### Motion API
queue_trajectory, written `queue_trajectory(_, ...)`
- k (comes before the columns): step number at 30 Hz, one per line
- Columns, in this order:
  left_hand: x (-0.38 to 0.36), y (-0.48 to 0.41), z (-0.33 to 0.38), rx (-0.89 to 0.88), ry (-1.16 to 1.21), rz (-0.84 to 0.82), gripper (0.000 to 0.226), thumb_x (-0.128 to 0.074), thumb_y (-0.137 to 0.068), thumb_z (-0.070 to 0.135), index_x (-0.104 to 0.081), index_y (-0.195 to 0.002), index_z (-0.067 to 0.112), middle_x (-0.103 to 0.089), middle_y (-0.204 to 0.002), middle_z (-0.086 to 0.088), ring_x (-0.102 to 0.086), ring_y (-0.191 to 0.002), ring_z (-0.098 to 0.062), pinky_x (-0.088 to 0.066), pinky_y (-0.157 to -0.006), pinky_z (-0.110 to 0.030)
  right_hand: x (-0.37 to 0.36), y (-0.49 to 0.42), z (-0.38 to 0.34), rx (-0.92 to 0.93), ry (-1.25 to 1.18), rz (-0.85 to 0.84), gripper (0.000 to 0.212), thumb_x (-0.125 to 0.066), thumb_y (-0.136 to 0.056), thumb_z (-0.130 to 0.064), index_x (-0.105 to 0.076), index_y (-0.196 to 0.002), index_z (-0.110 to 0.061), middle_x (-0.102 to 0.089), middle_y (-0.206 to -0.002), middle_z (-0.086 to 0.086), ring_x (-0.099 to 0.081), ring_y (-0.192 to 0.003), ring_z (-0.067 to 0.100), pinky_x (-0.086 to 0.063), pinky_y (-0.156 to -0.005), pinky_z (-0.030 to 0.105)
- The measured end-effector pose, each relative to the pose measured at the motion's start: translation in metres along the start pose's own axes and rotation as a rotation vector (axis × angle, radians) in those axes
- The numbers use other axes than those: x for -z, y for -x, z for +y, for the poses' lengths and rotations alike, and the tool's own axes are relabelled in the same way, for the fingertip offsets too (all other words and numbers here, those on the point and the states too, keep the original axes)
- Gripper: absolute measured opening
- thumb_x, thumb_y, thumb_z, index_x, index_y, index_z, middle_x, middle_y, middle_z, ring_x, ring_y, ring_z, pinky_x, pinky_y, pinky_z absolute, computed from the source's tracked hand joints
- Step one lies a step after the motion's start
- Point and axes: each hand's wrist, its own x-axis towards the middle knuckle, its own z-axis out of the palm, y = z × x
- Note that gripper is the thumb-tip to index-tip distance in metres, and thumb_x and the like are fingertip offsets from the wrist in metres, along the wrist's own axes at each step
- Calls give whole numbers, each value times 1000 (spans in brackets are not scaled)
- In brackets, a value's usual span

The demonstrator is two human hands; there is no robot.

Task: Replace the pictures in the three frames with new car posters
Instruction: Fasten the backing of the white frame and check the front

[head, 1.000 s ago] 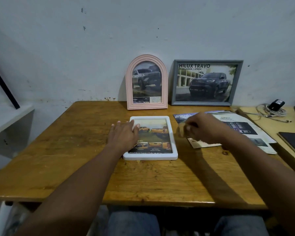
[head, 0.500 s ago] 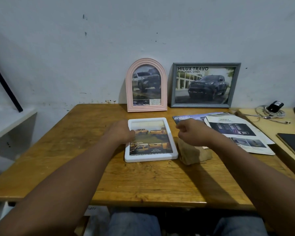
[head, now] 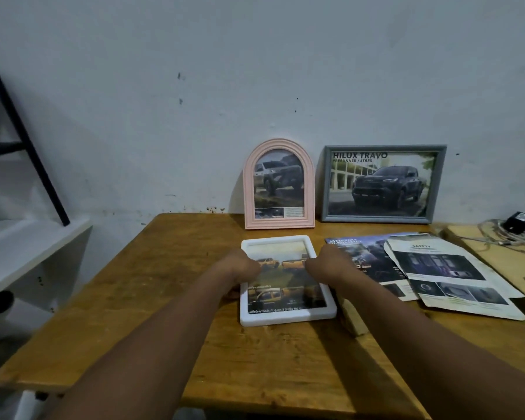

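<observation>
Left hand curled over left edge of white frame, gripping it, right hand now off tan block and gripping right edge, white frame flat on surface, car poster showing, tan block just beside it, pink arched frame upright behind.

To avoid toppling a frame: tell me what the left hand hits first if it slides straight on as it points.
The left hand grips the white frame; beyond its far rim, probably the pink arched frame, though depth is unclear.
</observation>
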Motion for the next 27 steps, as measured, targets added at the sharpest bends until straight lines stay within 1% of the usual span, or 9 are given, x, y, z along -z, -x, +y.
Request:
queue_trajectory(4, 22, 8, -3, -66, 165, -1, 16, -62, -95, 8, -55, -105, 18, -68, -105, -11, -68, -96, -27, -59, -78, -42, -2, 2, -17, 31, -151, 3, 15, -65, -93, -24, -56, -96, -13, -63, -97, 8, -65, -89, 24, -59, -79, 39)
queue_trajectory(8, 55, 13, -1, -245, 324, 58, 26, -58, -97, 3, -54, -111, 25, -69, -108, -9, -70, -94, -25, -61, -86, -45, -5, -1, -47, 225, -298, 37, 19, -71, -90, -32, -62, -100, -18, -65, -95, 0, -64, -84, 15, -54, -65, 29)
queue_trajectory(10, 75, 8, 0, -345, 316, 165, 31, -57, -99, 4, -51, -118, 28, -66, -112, -4, -67, -85, -16, -62, -71, -25, -8, -7, -65, 350, -321, 99, 21, -69, -91, -30, -62, -107, -17, -66, -101, 1, -64, -87, 15, -52, -61, 25)
queue_trajectory(12, 93, -2, -2, -381, 275, 294, 46, -55, -102, 8, -37, -140, 28, -58, -118, -4, -60, -82, -11, -49, -51, -8, -14, -16, -85, 436, -325, 124, 26, -67, -92, -25, -61, -116, -18, -65, -110, 2, -64, -97, 19, -57, -70, 29)
queue_trajectory(15, 113, -28, -8, -358, 281, 357, 85, -58, -102, 18, 1, -160, 37, -43, -153, -12, -61, -118, -30, -60, -85, -35, -27, -28, -113, 501, -336, 107, 36, -66, -93, -22, -55, -127, -23, -58, -124, 2, -61, -111, 22, -59, -90, 40)
queue_trajectory(17, 123, -40, -9, -356, 286, 377, 93, -58, -102, 22, 14, -158, 39, -24, -166, -11, -49, -136, -34, -52, -102, -44, -37, -38, -130, 524, -333, 101, 43, -65, -94, -20, -49, -134, -23, -52, -133, 2, -56, -120, 24, -55, -96, 40)
queue_trajectory(19, 132, -54, -9, -350, 290, 394, 91, -54, -104, 24, 17, -159, 35, -15, -169, -8, -40, -143, -33, -45, -104, -37, -46, -51, -143, 526, -318, 89, 54, -64, -95, -20, -42, -144, -21, -45, -142, 2, -49, -131, 27, -49, -102, 42)
queue_trajectory(23, 144, -87, -14, -362, 280, 425, 87, -50, -106, 33, 18, -159, 38, -10, -171, -3, -31, -150, -32, -37, -114, -46, -62, -83, -159, 534, -297, 55, 55, -63, -95, -19, -39, -145, -19, -48, -140, 4, -49, -130, 25, -51, -104, 43)
queue_trajectory(27, 147, -116, -17, -400, 224, 446, 89, -49, -103, 48, 27, -148, 56, -3, -172, 1, -21, -154, -33, -27, -121, -56, -76, -112, -166, 544, -285, 56, 62, -61, -97, -18, -30, -150, -22, -45, -143, 3, -47, -132, 24, -49, -101, 38)
